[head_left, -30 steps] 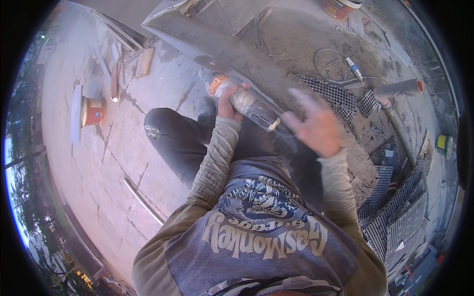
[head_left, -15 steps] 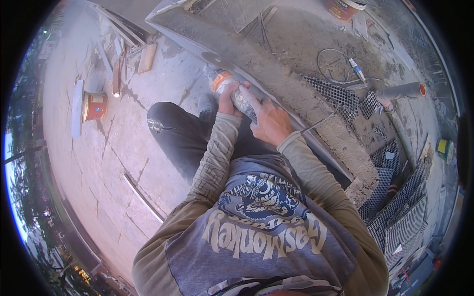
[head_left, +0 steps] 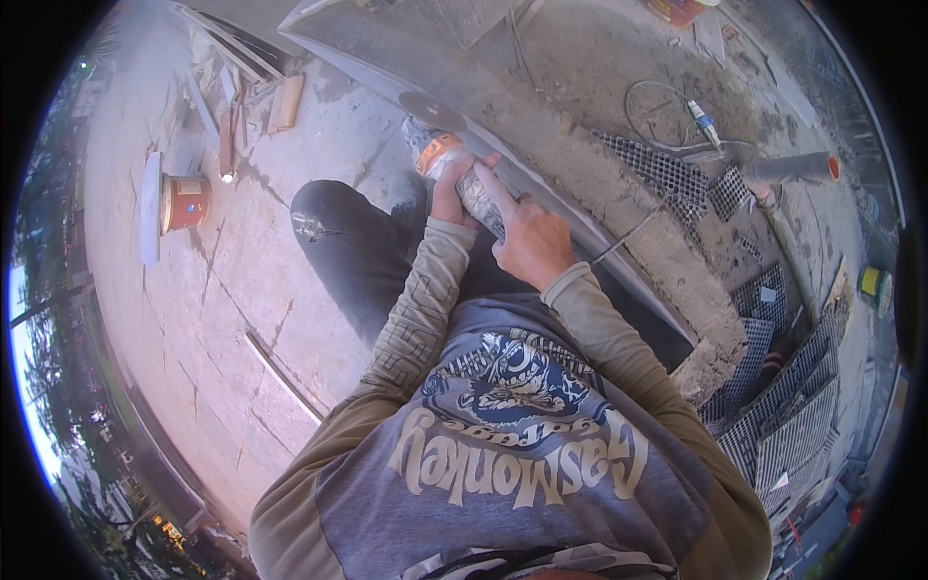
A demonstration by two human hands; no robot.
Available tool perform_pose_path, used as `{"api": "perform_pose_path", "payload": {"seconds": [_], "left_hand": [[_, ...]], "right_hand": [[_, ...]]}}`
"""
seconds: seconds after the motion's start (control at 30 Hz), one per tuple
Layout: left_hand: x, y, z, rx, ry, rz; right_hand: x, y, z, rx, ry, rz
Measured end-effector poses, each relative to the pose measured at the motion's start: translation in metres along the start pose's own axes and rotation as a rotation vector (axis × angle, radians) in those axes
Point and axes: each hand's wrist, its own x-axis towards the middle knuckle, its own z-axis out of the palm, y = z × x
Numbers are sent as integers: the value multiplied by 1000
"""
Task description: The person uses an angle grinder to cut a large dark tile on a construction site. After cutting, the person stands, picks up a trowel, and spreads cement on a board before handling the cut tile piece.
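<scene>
An angle grinder (head_left: 474, 198) is at the dusty ledge's (head_left: 604, 208) near edge, grasped by the left hand (head_left: 449, 193) behind its orange collar and the right hand (head_left: 535, 242) farther back; whether its disc (head_left: 432, 111) touches is unclear. Floor (head_left: 246, 280) stretches between bent knee (head_left: 324, 217) and red bucket (head_left: 186, 202). The right hand hides the tool's rear.

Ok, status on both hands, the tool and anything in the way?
Left hand gripping grinder near its disc. Right hand around its rear body. Pale edge right by disc; contact unclear.

the cracked floor (head_left: 227, 333) carries a bucket (head_left: 186, 202), a pale board (head_left: 152, 208) beside it, a strip (head_left: 282, 377), wood scraps (head_left: 285, 104).
</scene>
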Motion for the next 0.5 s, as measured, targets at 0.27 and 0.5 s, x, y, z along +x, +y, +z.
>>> {"api": "perform_pose_path", "payload": {"seconds": [0.27,0.5], "left_hand": [[0,-2,-2,15,13,-11],[7,3,0,38,28,-9]], "right_hand": [[1,3,-3,15,17,-17],[14,5,0,35,-50,32]]}}
